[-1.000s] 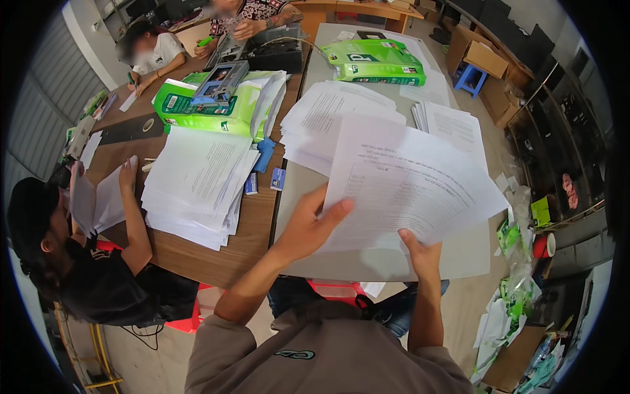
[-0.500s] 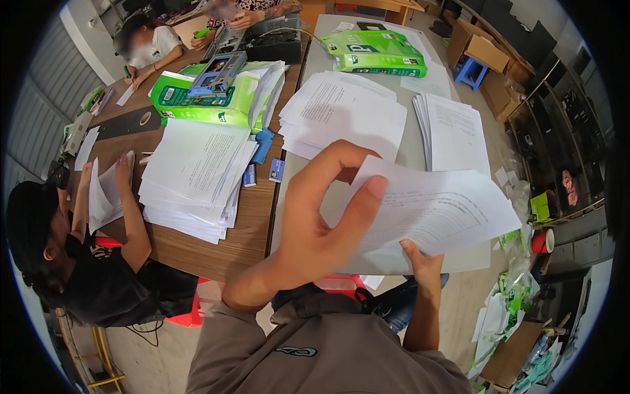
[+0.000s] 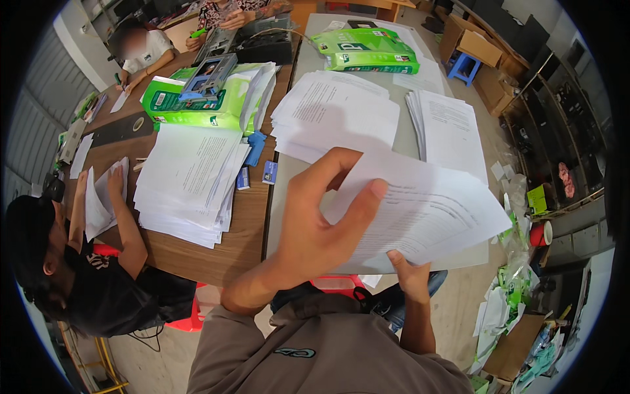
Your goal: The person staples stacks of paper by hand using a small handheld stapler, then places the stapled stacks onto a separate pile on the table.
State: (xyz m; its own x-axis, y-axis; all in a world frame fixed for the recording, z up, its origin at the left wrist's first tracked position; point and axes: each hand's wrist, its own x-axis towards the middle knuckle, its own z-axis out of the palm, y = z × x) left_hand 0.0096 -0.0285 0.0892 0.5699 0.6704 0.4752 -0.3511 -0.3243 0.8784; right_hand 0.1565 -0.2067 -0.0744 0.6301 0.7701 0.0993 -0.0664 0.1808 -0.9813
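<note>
Printed sheets of white paper [image 3: 426,213] are held up in front of me above the grey table [image 3: 289,197], slightly curved and tilted. My left hand [image 3: 315,217] pinches their left side, with the thumb on the near face and the fingers partly hidden behind. At the lower edge, my right hand [image 3: 412,276] grips the sheets with its thumb on top; its other fingers are hidden. Beyond my hands lies a wide, loosely fanned paper stack [image 3: 348,105], and to its right a narrower paper stack [image 3: 453,131].
On the brown table [image 3: 249,226] are a tall paper stack [image 3: 180,174], small blue boxes [image 3: 270,172] and a green paper package [image 3: 223,108] under a grey-blue device [image 3: 209,75]. Another green package [image 3: 367,49] lies far back. A co-worker in black [image 3: 98,276] handles paper at left.
The sheets and my right hand have shifted slightly left, and the sheets' right corner hangs lower. My left hand keeps its pinch. The whole view has drifted a little.
</note>
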